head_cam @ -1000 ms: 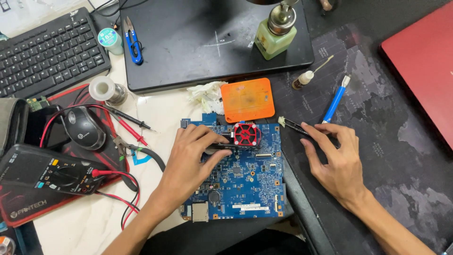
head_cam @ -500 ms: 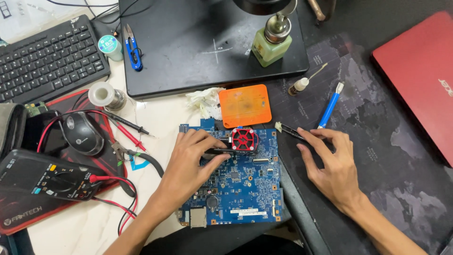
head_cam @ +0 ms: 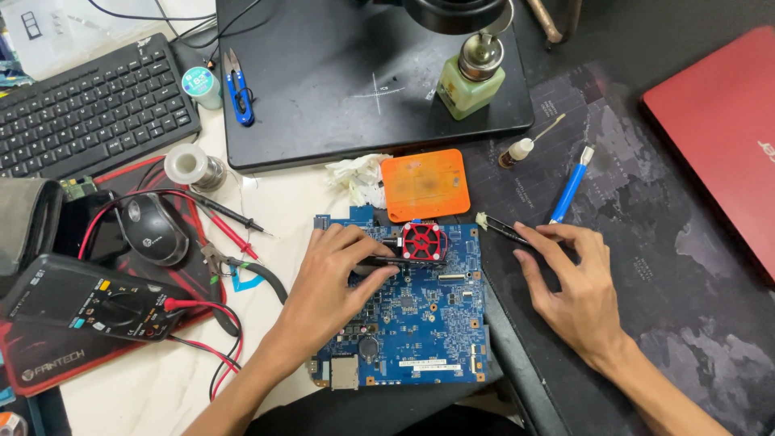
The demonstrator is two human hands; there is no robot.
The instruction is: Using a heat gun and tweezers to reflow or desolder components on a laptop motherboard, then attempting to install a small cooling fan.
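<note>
board: blue circuit board [head_cam: 420, 323] lies flat at bench centre, lower edge twd the person, partly on pale worktop, right edge by the dark mat [head_cam: 646, 202].
fan: small red fan [head_cam: 422, 240] sits on the board's upper edge, just below the orange pad [head_cam: 425, 184].
l hand: left hand [head_cam: 331, 282] rests on the board's left half, thumb + fingers pinched narrow on a thin black tool [head_cam: 400, 261] lying across the board just under the fan; tip end hidden, can't tell what it touches.
r hand: right hand [head_cam: 577, 287] on the mat just right of the board, fingers closed on a slim black brush [head_cam: 504, 230]; its pale tip points up-left, near the board's top right corner, apart from the fan.
near r hand: blue-handled tool [head_cam: 569, 190] lies on the mat just above the fingers, not touched; small dropper bottle [head_cam: 517, 152] further up.
back: green glass bottle w/ metal pump top [head_cam: 472, 77] stands on a black slab [head_cam: 339, 89]; blue snips [head_cam: 238, 97] on the slab's left edge.
left side: black keyboard [head_cam: 89, 105], mouse [head_cam: 149, 230], black multimeter [head_cam: 89, 295] w/ red + black leads running twd the board, solder spool [head_cam: 190, 165].
misc: crumpled white tissue [head_cam: 355, 178] just left of the orange pad; red laptop [head_cam: 718, 137] at far right, well apart from both hands.
</note>
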